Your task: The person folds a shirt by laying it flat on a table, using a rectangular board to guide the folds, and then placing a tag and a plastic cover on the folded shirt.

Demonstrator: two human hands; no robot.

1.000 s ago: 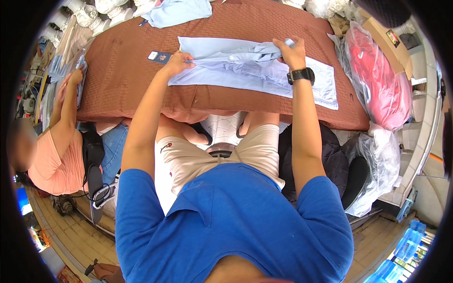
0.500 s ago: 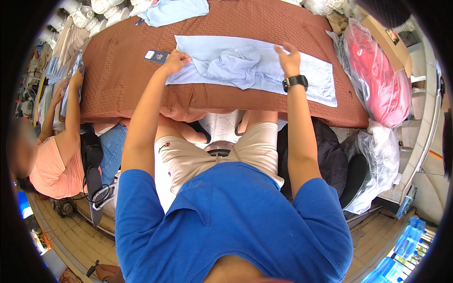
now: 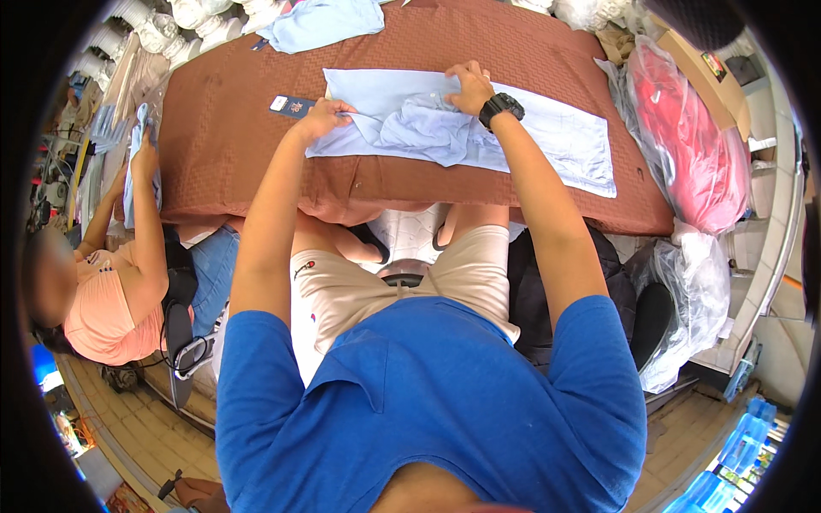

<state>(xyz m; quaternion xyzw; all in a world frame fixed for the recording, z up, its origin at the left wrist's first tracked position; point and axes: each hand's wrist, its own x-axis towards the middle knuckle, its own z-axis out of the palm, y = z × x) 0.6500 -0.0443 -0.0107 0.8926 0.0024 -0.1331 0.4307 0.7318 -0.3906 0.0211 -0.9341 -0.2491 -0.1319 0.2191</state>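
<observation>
We count two blue garments on one brown worktop (image 3: 231, 94): the far garment (image 3: 325, 26) at 11 o'clock, the near garment (image 3: 428, 130) at 12. Our left hand (image 3: 325, 118) pinches the latter's edge beside one tag (image 3: 291, 106); our right hand (image 3: 470, 89) bends over it, gripping or not, we cannot tell.

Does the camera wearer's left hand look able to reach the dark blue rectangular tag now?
Probably yes: the dark blue tag lies close beside the left hand, its face mostly uncovered. However, this hand's grip seems to hold the light blue fabric garment, so it may need to release it first.
</observation>
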